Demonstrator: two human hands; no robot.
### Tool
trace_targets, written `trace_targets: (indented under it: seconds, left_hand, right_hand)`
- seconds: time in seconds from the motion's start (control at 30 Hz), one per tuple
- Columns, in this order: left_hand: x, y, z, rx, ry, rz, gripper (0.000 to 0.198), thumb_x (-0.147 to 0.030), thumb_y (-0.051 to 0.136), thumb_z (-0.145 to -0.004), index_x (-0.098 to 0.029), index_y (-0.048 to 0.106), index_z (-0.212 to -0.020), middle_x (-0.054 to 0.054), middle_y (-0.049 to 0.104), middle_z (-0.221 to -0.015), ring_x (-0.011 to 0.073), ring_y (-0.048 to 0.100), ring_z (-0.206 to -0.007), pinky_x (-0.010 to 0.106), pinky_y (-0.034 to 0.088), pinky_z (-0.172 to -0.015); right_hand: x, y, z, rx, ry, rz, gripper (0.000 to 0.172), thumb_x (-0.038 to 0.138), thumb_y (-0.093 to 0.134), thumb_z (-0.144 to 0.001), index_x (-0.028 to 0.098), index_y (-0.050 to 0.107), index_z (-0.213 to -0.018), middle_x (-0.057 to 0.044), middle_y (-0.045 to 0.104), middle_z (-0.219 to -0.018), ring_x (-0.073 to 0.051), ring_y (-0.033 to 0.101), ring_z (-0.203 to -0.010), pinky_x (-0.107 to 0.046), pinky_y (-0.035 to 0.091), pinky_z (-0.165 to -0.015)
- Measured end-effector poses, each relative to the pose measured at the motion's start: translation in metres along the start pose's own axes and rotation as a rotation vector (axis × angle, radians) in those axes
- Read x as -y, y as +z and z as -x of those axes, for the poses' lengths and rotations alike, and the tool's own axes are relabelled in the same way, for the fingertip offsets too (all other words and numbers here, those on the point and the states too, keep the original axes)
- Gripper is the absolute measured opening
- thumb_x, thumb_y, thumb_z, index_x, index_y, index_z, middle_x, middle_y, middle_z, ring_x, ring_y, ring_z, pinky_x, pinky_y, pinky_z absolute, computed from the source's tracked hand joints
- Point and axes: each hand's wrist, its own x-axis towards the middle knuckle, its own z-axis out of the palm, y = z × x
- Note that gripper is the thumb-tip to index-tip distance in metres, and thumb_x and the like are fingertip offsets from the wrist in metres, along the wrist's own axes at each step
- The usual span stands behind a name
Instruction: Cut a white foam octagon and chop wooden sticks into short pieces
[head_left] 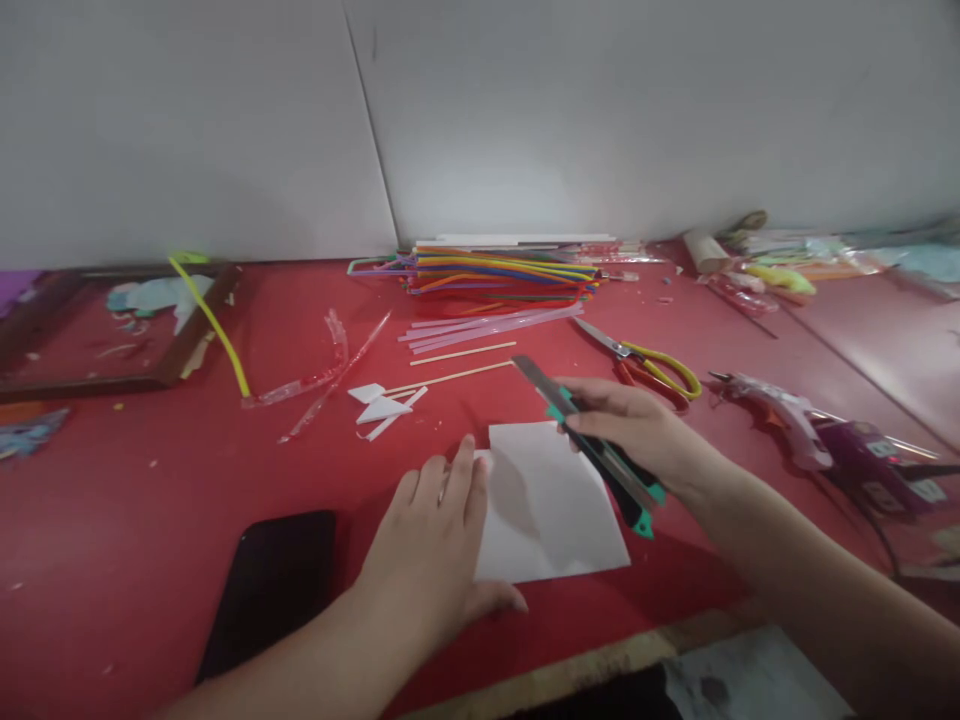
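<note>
A sheet of white paper (559, 520) lies on the red table in front of me. My left hand (439, 520) rests flat over its left edge, fingers stretched out. Above the paper's right side my right hand (626, 425) grips a black and green utility knife (600, 455), its blade out and pointing up and to the left. Beyond the left hand lie thin wooden sticks (457, 379) and small cut pieces of white paper (384, 408).
A dark phone (270, 580) lies left of my left arm. Scissors (637, 360) and a glue gun (784, 415) lie to the right. Bundled coloured pipe cleaners (502, 272) and lilac strips (487, 328) are at the back; a brown tray (161, 370) is far left.
</note>
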Motion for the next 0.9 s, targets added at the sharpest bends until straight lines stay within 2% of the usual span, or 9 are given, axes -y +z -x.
trace_targets:
  seconds: [0.1, 0.2, 0.37, 0.43, 0.5, 0.57, 0.7, 0.77, 0.9]
  left_hand:
    - [-0.002, -0.006, 0.007, 0.086, 0.035, -0.002, 0.112, -0.067, 0.076, -0.059, -0.005, 0.039, -0.144, 0.026, 0.032, -0.152, 0.0447, 0.049, -0.120, 0.059, 0.044, -0.097]
    - [-0.001, -0.008, 0.011, 0.114, 0.053, 0.001, 0.104, -0.058, 0.078, -0.063, -0.007, 0.038, -0.146, 0.022, 0.033, -0.153, 0.0406, 0.049, -0.120, 0.056, 0.045, -0.098]
    - [0.009, -0.003, 0.009, 0.051, 0.102, 0.021, 0.096, -0.053, 0.077, -0.066, -0.008, 0.042, -0.143, 0.022, 0.038, -0.150, 0.0405, 0.050, -0.117, 0.058, 0.045, -0.098]
    - [0.017, -0.003, 0.006, 0.009, 0.210, 0.056, 0.090, -0.048, 0.076, -0.067, -0.010, 0.043, -0.142, 0.020, 0.036, -0.152, 0.0399, 0.049, -0.120, 0.056, 0.045, -0.099]
    - [0.023, -0.004, 0.004, -0.064, 0.335, 0.064, 0.074, -0.036, 0.071, -0.074, -0.013, 0.046, -0.140, 0.016, 0.033, -0.154, 0.0385, 0.043, -0.129, 0.053, 0.043, -0.103]
    - [0.026, -0.005, 0.006, -0.165, 0.378, 0.025, 0.061, -0.024, 0.064, -0.079, -0.016, 0.050, -0.137, 0.014, 0.033, -0.155, 0.0389, 0.039, -0.133, 0.055, 0.041, -0.104]
    - [0.017, 0.000, 0.021, -0.322, 0.371, -0.010, 0.053, -0.033, 0.058, -0.085, -0.012, 0.053, -0.133, 0.018, 0.047, -0.145, 0.0403, 0.051, -0.122, 0.055, 0.050, -0.094]
    - [0.011, 0.006, 0.029, -0.350, 0.298, -0.058, 0.051, -0.037, 0.057, -0.086, -0.012, 0.056, -0.130, 0.018, 0.054, -0.138, 0.0418, 0.055, -0.118, 0.054, 0.054, -0.088]
    - [0.009, 0.020, 0.031, -0.379, 0.150, -0.108, 0.036, -0.027, 0.064, -0.081, -0.009, 0.066, -0.113, 0.019, 0.068, -0.116, 0.0359, 0.066, -0.100, 0.045, 0.060, -0.076]
  right_hand:
    - [-0.001, 0.006, 0.015, 0.175, -0.143, 0.246, 0.045, 0.020, 0.059, -0.082, 0.027, 0.061, -0.126, -0.002, 0.070, -0.110, -0.020, 0.065, -0.100, -0.033, 0.053, -0.087]
    - [-0.005, 0.007, 0.025, 0.198, -0.208, 0.430, 0.048, 0.017, 0.055, -0.085, 0.031, 0.058, -0.130, -0.003, 0.065, -0.125, -0.022, 0.062, -0.110, -0.037, 0.050, -0.094]
    - [-0.012, 0.002, 0.035, 0.127, -0.184, 0.476, 0.042, 0.020, 0.055, -0.085, 0.027, 0.059, -0.126, -0.005, 0.066, -0.123, -0.022, 0.063, -0.108, -0.037, 0.051, -0.091]
    - [-0.016, -0.001, 0.036, 0.084, -0.155, 0.443, 0.037, 0.023, 0.056, -0.086, 0.026, 0.061, -0.122, -0.005, 0.068, -0.118, -0.022, 0.065, -0.103, -0.037, 0.052, -0.088]
    - [-0.020, -0.005, 0.036, 0.033, -0.129, 0.413, 0.035, 0.026, 0.058, -0.085, 0.026, 0.061, -0.119, -0.005, 0.068, -0.115, -0.023, 0.065, -0.100, -0.038, 0.052, -0.086]
    - [-0.024, -0.008, 0.035, -0.015, -0.123, 0.397, 0.033, 0.027, 0.059, -0.084, 0.026, 0.060, -0.118, -0.006, 0.068, -0.113, -0.024, 0.065, -0.100, -0.038, 0.052, -0.085]
    - [-0.029, -0.009, 0.034, -0.040, -0.139, 0.390, 0.028, 0.032, 0.057, -0.088, 0.026, 0.060, -0.115, -0.005, 0.068, -0.109, -0.023, 0.064, -0.099, -0.034, 0.052, -0.081]
    - [-0.029, -0.007, 0.034, -0.021, -0.136, 0.377, 0.026, 0.035, 0.056, -0.089, 0.025, 0.059, -0.114, -0.005, 0.067, -0.108, -0.022, 0.064, -0.097, -0.033, 0.052, -0.079]
    - [-0.022, 0.003, 0.035, 0.027, -0.110, 0.367, 0.023, 0.037, 0.055, -0.090, 0.024, 0.058, -0.109, -0.005, 0.068, -0.101, -0.020, 0.064, -0.088, -0.031, 0.050, -0.072]
